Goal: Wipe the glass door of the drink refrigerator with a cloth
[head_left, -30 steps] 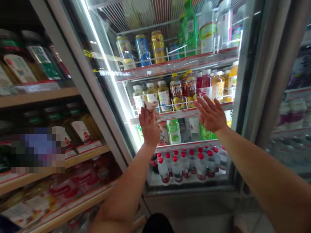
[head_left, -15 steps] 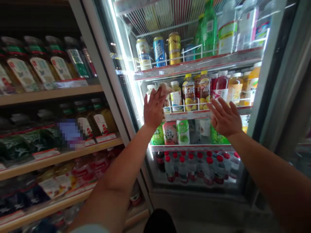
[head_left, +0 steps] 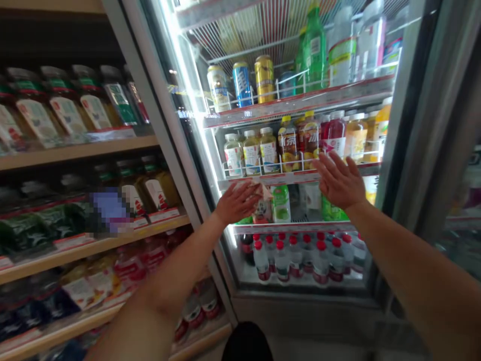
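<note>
1. Left hand (head_left: 236,202) up against the glass door (head_left: 195,165) of the drinks cooler, fingers curled over a crumpled pale cloth (head_left: 259,189) — clutching it, pressed flat to the pane.
2. Cloth sitting at the height of the third shelf down, right in front of a pink-labelled bottle (head_left: 263,210) and beside a green-and-white bottle (head_left: 281,204) (both behind the glass).
3. Right hand (head_left: 339,181) spread wide, palm to the same glass, fingers fanned and holding nothing — planted further right, level with the red price rail (head_left: 285,177) of the second shelf.
4. Hands well apart, cloth hand lower and nearer the lit left edge of the door.
5. Behind the pane, top shelf: three cans (head_left: 242,82) in a row, then tall green bottles (head_left: 311,47) and clear ones to the right.
6. Second shelf: white-capped pale bottles (head_left: 251,153), yellow-capped tea bottles (head_left: 298,140), a red drink (head_left: 334,133) and orange-tinted ones at the far right.
7. Bottom of the cooler: packed ranks of red-capped water bottles (head_left: 296,253).
8. Off to the left, open wooden shelves (head_left: 78,150) loaded with bottled drinks, one patch blurred out.
9. Both bare forearms stretching in from the lower corners; something dark and rounded at the bottom edge, too cropped to tell.
</note>
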Action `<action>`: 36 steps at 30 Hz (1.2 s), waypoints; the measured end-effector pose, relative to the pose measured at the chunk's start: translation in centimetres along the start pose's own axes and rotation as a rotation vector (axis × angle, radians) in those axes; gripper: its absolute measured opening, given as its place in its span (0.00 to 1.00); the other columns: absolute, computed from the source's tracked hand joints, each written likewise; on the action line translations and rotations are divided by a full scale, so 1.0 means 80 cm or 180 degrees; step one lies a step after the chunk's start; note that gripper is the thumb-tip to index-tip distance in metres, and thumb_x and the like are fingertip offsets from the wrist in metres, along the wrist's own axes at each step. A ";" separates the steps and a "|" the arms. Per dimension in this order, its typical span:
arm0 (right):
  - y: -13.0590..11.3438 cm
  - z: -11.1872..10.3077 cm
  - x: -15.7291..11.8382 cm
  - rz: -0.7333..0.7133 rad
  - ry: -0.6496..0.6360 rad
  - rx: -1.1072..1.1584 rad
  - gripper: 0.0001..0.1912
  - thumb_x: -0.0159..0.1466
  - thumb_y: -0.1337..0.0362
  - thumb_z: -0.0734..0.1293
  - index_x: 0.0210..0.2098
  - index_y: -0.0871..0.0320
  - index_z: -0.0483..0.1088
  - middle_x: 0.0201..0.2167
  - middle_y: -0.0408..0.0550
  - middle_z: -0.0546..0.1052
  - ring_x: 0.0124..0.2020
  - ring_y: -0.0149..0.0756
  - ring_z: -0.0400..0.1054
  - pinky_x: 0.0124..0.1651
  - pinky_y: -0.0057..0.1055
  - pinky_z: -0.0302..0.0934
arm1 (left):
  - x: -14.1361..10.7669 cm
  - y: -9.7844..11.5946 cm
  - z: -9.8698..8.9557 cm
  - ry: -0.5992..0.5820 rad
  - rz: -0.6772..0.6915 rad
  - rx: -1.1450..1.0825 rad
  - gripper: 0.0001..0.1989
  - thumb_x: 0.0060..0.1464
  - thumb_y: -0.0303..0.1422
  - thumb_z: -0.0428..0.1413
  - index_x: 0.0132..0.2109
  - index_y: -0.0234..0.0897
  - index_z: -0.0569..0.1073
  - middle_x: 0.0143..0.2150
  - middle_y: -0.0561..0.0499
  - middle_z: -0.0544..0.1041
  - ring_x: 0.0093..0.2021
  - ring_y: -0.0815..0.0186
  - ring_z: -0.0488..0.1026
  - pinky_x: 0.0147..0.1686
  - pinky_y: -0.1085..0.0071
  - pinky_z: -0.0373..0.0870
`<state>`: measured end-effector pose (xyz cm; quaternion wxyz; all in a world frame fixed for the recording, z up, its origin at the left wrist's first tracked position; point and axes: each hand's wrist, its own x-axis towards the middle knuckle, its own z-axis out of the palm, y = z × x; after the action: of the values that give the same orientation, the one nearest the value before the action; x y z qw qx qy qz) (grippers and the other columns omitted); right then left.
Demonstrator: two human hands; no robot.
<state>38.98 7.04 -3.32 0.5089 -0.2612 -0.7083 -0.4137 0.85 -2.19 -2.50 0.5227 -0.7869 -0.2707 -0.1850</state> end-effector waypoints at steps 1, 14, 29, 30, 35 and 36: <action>0.000 0.000 0.000 0.0008 -0.0001 0.0007 0.37 0.72 0.64 0.60 0.77 0.46 0.44 0.74 0.43 0.58 0.74 0.43 0.53 0.76 0.47 0.39 | 0.017 -0.020 -0.008 0.0063 -0.0076 0.0099 0.15 0.67 0.40 0.57 0.58 0.46 0.75 0.70 0.46 0.69 0.75 0.57 0.56 0.75 0.51 0.40; 0.000 -0.004 0.006 -0.0040 -0.0097 -0.0178 0.40 0.71 0.66 0.59 0.78 0.47 0.37 0.74 0.43 0.58 0.75 0.40 0.50 0.77 0.46 0.38 | 0.118 0.001 0.012 0.0528 -0.0978 -0.0114 0.22 0.69 0.35 0.53 0.67 0.34 0.69 0.72 0.36 0.64 0.77 0.50 0.45 0.74 0.45 0.44; 0.000 -0.003 0.006 -0.0073 -0.0043 -0.0211 0.41 0.71 0.67 0.60 0.78 0.48 0.37 0.74 0.43 0.59 0.75 0.40 0.50 0.78 0.45 0.35 | 0.162 -0.069 -0.024 0.0363 -0.0808 -0.0233 0.23 0.70 0.42 0.52 0.66 0.39 0.70 0.75 0.48 0.58 0.77 0.56 0.47 0.77 0.49 0.35; 0.000 -0.002 0.006 -0.0083 -0.0044 -0.0220 0.41 0.71 0.67 0.60 0.78 0.48 0.37 0.74 0.43 0.59 0.76 0.40 0.49 0.78 0.44 0.35 | 0.163 -0.078 -0.028 0.0519 -0.1079 -0.0174 0.26 0.71 0.43 0.50 0.68 0.35 0.67 0.77 0.47 0.55 0.77 0.54 0.45 0.77 0.49 0.34; 0.000 -0.003 0.007 -0.0090 -0.0017 -0.0269 0.40 0.71 0.68 0.59 0.78 0.49 0.37 0.74 0.43 0.59 0.76 0.39 0.48 0.78 0.44 0.35 | 0.130 -0.069 -0.024 0.0975 -0.2428 -0.0053 0.36 0.73 0.48 0.43 0.74 0.24 0.56 0.77 0.36 0.49 0.78 0.44 0.42 0.75 0.42 0.36; 0.000 -0.003 0.007 -0.0084 -0.0015 -0.0271 0.40 0.71 0.68 0.59 0.78 0.49 0.38 0.74 0.42 0.59 0.76 0.39 0.48 0.78 0.44 0.35 | 0.119 -0.062 -0.021 0.0964 -0.2527 -0.0136 0.36 0.73 0.48 0.43 0.74 0.24 0.55 0.77 0.34 0.49 0.78 0.44 0.40 0.75 0.42 0.35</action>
<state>38.90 6.83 -2.78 0.4901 -0.2742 -0.6947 -0.4494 5.23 0.01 7.16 0.4283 -0.5962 -0.4690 -0.4910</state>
